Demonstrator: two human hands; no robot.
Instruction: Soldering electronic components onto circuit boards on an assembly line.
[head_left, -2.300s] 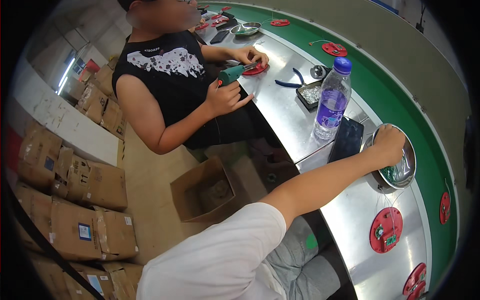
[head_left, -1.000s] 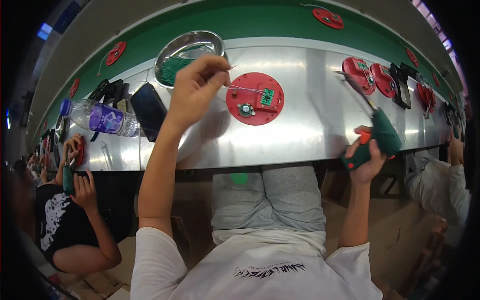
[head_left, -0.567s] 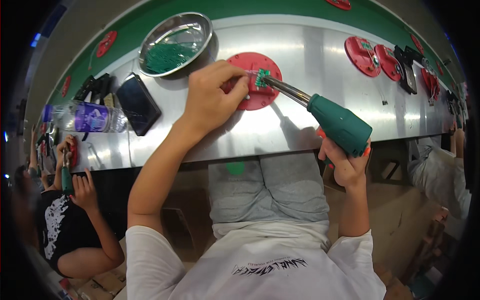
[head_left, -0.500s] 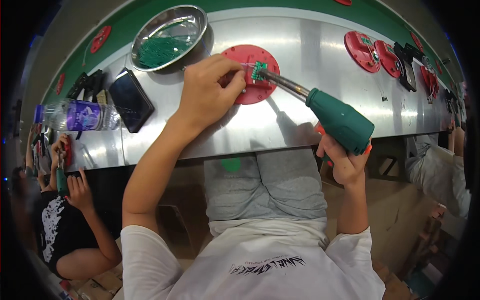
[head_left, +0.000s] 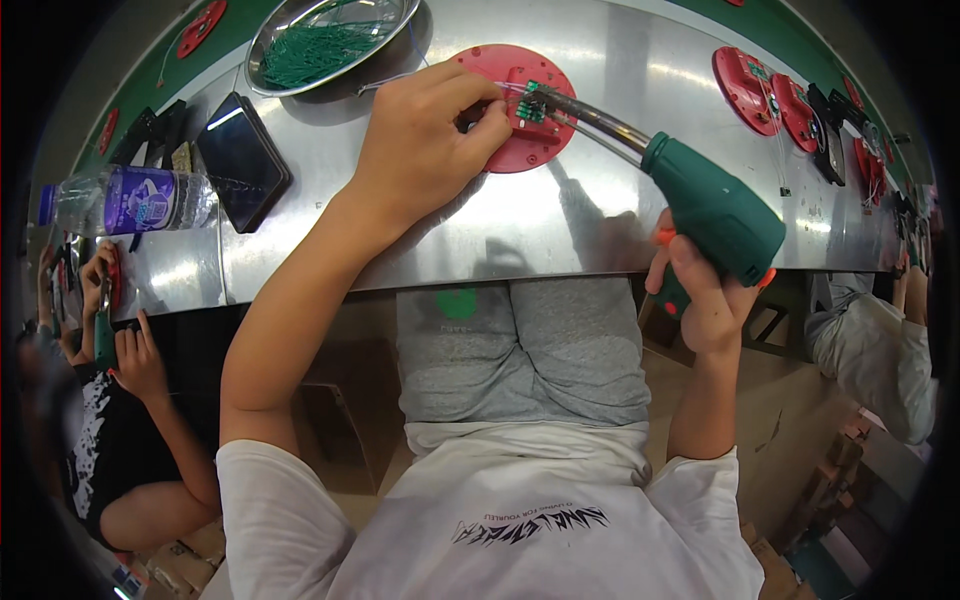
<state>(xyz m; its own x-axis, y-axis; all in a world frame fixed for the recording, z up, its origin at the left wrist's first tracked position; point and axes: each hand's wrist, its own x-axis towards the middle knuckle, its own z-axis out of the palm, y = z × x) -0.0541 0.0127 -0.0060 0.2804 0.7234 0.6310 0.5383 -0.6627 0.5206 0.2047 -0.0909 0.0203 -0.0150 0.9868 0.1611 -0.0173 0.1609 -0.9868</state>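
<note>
A round red plastic disc (head_left: pixel 540 150) lies on the metal bench, with a small green circuit board (head_left: pixel 530 104) on it. My left hand (head_left: pixel 425 130) rests over the disc's left side, thumb and forefinger pinched on a thin wire (head_left: pixel 508 87) at the board. The pinched end is partly hidden by the fingers. My right hand (head_left: pixel 705 285) is wrapped around the handle of a green soldering gun (head_left: pixel 715 205). Its dark tip meets the board, and a thin metal tube (head_left: pixel 605 140) runs below the barrel.
Upper left stands a steel bowl (head_left: pixel 408 22) of green wires (head_left: pixel 320 50). A black phone (head_left: pixel 242 160) and a plastic bottle (head_left: pixel 150 200) lie left. More red discs (head_left: pixel 742 90) lie right. A co-worker's hand (head_left: pixel 140 355) is at far left; another person sits far right.
My view has shifted, so the bench sits higher in the picture. The soldering gun's tip stays at the board, its angle slightly changed, and my left hand keeps its pinch.
</note>
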